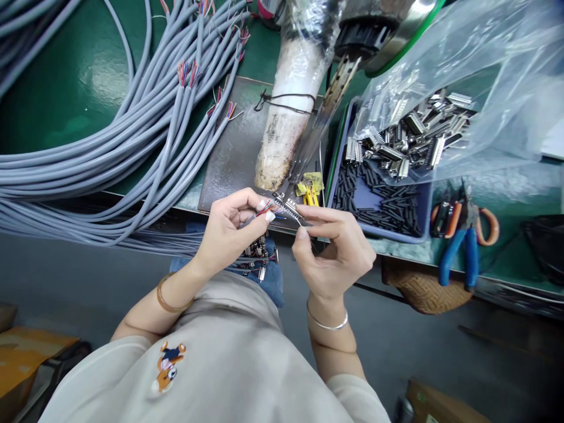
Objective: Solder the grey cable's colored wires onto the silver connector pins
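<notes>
Several thin coloured wires (267, 209) are pinched between the thumb and fingers of my left hand (231, 226). They lead to a metal multi-pin connector (286, 205), held in front of me at the table's edge. My right hand (332, 241) is closed at the connector's right end, with a thin white wire (300, 222) between thumb and fingertips. Whether these fingers also grip the connector is hard to make out. Just above the connector is the lower end of a soldering iron (328, 108), fixed pointing down; I cannot tell if it touches.
Grey cables (145, 132) with stripped ends cover the left. A wrapped white tube (286, 111) hangs beside the iron. To the right, a blue tray (423, 220) holds black sleeves and a plastic bag (493, 126) of connectors. Blue-handled pliers (460, 252) lie at the edge.
</notes>
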The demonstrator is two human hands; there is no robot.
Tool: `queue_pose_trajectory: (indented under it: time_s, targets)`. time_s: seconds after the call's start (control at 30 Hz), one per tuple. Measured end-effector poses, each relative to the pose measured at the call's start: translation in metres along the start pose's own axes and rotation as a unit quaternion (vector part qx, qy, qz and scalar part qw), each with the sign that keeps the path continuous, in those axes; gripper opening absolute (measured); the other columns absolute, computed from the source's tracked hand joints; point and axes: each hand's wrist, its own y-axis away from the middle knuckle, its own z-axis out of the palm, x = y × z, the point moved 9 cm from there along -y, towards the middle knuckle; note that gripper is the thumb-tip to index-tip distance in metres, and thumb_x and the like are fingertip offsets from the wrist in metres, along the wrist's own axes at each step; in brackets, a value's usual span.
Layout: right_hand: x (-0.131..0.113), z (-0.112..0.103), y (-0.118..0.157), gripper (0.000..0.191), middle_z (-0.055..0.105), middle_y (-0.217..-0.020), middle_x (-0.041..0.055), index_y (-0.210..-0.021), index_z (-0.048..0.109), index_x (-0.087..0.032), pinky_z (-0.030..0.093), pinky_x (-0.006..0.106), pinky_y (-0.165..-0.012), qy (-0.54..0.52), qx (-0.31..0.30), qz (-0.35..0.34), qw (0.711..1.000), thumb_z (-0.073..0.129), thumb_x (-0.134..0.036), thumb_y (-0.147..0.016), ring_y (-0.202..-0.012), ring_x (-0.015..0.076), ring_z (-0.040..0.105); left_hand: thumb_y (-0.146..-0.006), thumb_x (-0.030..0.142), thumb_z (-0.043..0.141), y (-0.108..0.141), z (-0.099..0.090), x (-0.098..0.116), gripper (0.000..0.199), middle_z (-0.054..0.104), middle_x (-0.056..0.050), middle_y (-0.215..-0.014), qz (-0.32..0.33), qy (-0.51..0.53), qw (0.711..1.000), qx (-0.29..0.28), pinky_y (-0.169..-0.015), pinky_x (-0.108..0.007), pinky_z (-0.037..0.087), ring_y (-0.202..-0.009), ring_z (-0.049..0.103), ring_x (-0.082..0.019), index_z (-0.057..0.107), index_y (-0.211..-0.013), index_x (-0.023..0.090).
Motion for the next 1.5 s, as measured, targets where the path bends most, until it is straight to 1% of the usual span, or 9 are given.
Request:
queue_pose_trajectory:
  time_s: [0.13, 0.27, 0.37, 0.57, 0.73, 0.9, 1.3, 1.4, 1.5]
  targets:
    - [0.001, 0.002, -0.001, 0.018, 0.08, -0.099, -0.0011, -0.084, 0.062, -0.025, 0.062, 0.034, -0.077, 0.014, -0.003, 0.004, 1.0, 0.072, -0.009, -0.085, -0.088, 0.0174, 0.076, -0.081, 0.028, 0.079, 0.002, -0.002, -0.002, 0.02, 0.067, -0.001, -0.078, -0.001, -0.025, 1.0, 0.007, -0.044, -0.017, 0.034, -0.052, 0.043, -0.004, 0.063, -0.075, 0.016]
    - [0.001, 0.003, -0.002, 0.019, 0.079, -0.097, -0.0022, -0.085, 0.064, -0.025, 0.061, 0.034, -0.08, 0.02, -0.003, 0.004, 1.0, 0.074, -0.01, -0.085, -0.088, 0.0172, 0.075, -0.081, 0.027, 0.079, 0.004, -0.003, 0.002, 0.018, 0.07, -0.003, -0.083, 0.032, -0.045, 0.998, 0.021, -0.06, -0.019, 0.049, -0.069, 0.059, -0.009, 0.065, -0.076, 0.017]
    - [-0.001, 0.002, -0.004, 0.019, 0.079, -0.099, -0.0015, -0.086, 0.065, -0.025, 0.061, 0.035, -0.079, 0.023, 0.0, 0.002, 1.0, 0.075, -0.009, -0.084, -0.088, 0.0176, 0.075, -0.081, 0.027, 0.078, 0.003, -0.003, 0.007, 0.016, 0.07, -0.003, -0.083, 0.048, -0.052, 0.997, 0.021, -0.065, -0.021, 0.053, -0.072, 0.063, -0.011, 0.066, -0.076, 0.018]
    - [-0.004, 0.0, -0.004, 0.019, 0.08, -0.099, -0.0007, -0.084, 0.064, -0.024, 0.061, 0.032, -0.075, 0.026, 0.008, -0.009, 1.0, 0.075, -0.009, -0.082, -0.086, 0.0169, 0.076, -0.084, 0.023, 0.075, 0.002, 0.0, 0.011, 0.012, 0.071, -0.003, -0.083, 0.054, -0.047, 0.997, 0.002, -0.061, -0.019, 0.05, -0.068, 0.06, -0.009, 0.066, -0.077, 0.017]
    - [-0.003, 0.002, -0.001, 0.02, 0.08, -0.097, -0.0012, -0.085, 0.062, -0.025, 0.061, 0.031, -0.072, 0.035, 0.0, -0.015, 0.999, 0.074, -0.009, -0.083, -0.084, 0.0169, 0.077, -0.083, 0.026, 0.076, 0.002, -0.001, 0.002, 0.019, 0.066, -0.001, -0.077, 0.012, -0.043, 0.999, 0.001, -0.047, -0.018, 0.038, -0.053, 0.044, -0.005, 0.062, -0.074, 0.017]
    - [-0.005, 0.002, -0.001, 0.02, 0.081, -0.098, 0.0001, -0.086, 0.063, -0.025, 0.061, 0.029, -0.074, 0.046, 0.005, -0.026, 0.999, 0.075, -0.009, -0.083, -0.085, 0.0156, 0.077, -0.084, 0.022, 0.074, 0.003, -0.002, 0.007, 0.015, 0.063, -0.001, -0.075, 0.047, -0.068, 0.996, 0.02, -0.055, -0.019, 0.043, -0.062, 0.051, -0.008, 0.065, -0.074, 0.017]
    - [-0.01, 0.002, -0.005, 0.019, 0.08, -0.097, -0.0001, -0.088, 0.068, -0.023, 0.062, 0.027, -0.077, 0.052, 0.019, -0.029, 0.998, 0.077, -0.007, -0.083, -0.083, 0.0139, 0.076, -0.086, 0.014, 0.07, 0.004, 0.002, 0.021, 0.01, 0.066, 0.001, -0.076, 0.121, -0.074, 0.99, 0.021, -0.057, -0.017, 0.045, -0.061, 0.053, -0.007, 0.065, -0.077, 0.018]
    - [-0.011, 0.002, -0.004, 0.02, 0.08, -0.097, -0.0002, -0.089, 0.068, -0.024, 0.063, 0.027, -0.076, 0.062, 0.018, -0.029, 0.997, 0.078, -0.008, -0.083, -0.083, 0.0142, 0.076, -0.085, 0.014, 0.07, 0.004, 0.002, 0.022, 0.01, 0.065, 0.001, -0.076, 0.125, -0.076, 0.989, 0.023, -0.058, -0.017, 0.045, -0.063, 0.054, -0.007, 0.066, -0.077, 0.018]
    - [-0.012, 0.001, -0.002, 0.02, 0.08, -0.097, -0.0005, -0.085, 0.066, -0.024, 0.063, 0.027, -0.074, 0.067, 0.02, -0.035, 0.997, 0.077, -0.008, -0.082, -0.082, 0.0142, 0.076, -0.084, 0.015, 0.071, 0.002, 0.001, 0.017, 0.011, 0.064, 0.0, -0.074, 0.101, -0.074, 0.992, 0.021, -0.055, -0.017, 0.043, -0.061, 0.052, -0.008, 0.064, -0.076, 0.018]
